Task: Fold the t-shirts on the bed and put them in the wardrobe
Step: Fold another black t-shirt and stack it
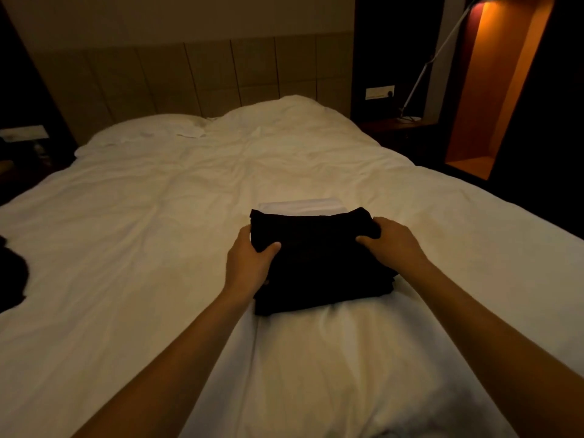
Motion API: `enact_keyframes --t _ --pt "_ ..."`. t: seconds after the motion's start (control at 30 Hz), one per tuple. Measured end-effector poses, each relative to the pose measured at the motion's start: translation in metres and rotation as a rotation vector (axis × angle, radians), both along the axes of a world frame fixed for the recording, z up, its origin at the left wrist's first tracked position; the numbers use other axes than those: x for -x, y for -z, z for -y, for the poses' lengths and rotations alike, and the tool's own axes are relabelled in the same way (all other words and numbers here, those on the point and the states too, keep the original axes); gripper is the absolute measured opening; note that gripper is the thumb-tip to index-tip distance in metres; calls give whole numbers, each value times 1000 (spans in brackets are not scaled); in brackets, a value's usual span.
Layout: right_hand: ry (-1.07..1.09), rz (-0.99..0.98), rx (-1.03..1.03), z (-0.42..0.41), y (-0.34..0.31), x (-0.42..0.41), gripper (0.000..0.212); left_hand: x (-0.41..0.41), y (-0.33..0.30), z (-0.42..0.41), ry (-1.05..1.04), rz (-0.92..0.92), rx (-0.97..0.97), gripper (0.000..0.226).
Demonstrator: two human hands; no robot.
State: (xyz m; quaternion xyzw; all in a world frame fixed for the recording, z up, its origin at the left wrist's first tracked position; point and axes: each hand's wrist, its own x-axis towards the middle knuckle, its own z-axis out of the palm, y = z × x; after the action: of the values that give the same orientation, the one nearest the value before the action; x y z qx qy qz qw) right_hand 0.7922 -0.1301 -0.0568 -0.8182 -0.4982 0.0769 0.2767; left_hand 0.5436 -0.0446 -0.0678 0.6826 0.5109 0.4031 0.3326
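A folded black t-shirt (319, 260) lies on top of a small stack in the middle of the white bed (158, 232). A folded white t-shirt (300, 206) peeks out from under its far edge. My left hand (249, 263) grips the stack's left side, thumb on top and fingers hidden underneath. On the right side, my right hand (392, 241) holds it the same way. More black cloth (11, 273) lies unfolded at the bed's left edge.
Two white pillows (142, 131) lie by the padded headboard (196, 77). A lit wooden niche (493, 90) opens at the far right, beside a bedside table with a white lamp (423, 71). Dark furniture stands on the left.
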Motion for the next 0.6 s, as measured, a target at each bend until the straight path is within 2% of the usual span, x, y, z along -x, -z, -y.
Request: enact_keyframes --t 0.07,0.13,0.17,0.2,0.27,0.33,0.37,0.47,0.6 --pt "-10 217 1 3 0 6 55 0 -6 6 -70 -257 -170 73" --pt "-91 321 -74 5 -3 18 52 -5 -10 13 -57 -459 -374 72" --pt "-136 340 -78 5 -3 24 50 -9 -11 14 12 -541 -414 67" --pt "-162 352 -54 7 -2 30 50 -12 -10 14 88 -614 -401 63" --pt "-177 348 36 10 2 38 64 -12 -4 12 204 -705 -222 59" --pt "-167 324 81 14 7 40 83 -6 0 11 248 -698 -86 58" --pt "-153 312 86 15 7 43 82 -3 -1 13 253 -697 -76 59" --pt "-127 231 -10 21 -7 64 70 4 -15 24 215 -652 -96 60" --pt "-200 -29 -253 37 -29 116 51 30 -39 52 116 -539 -215 58"
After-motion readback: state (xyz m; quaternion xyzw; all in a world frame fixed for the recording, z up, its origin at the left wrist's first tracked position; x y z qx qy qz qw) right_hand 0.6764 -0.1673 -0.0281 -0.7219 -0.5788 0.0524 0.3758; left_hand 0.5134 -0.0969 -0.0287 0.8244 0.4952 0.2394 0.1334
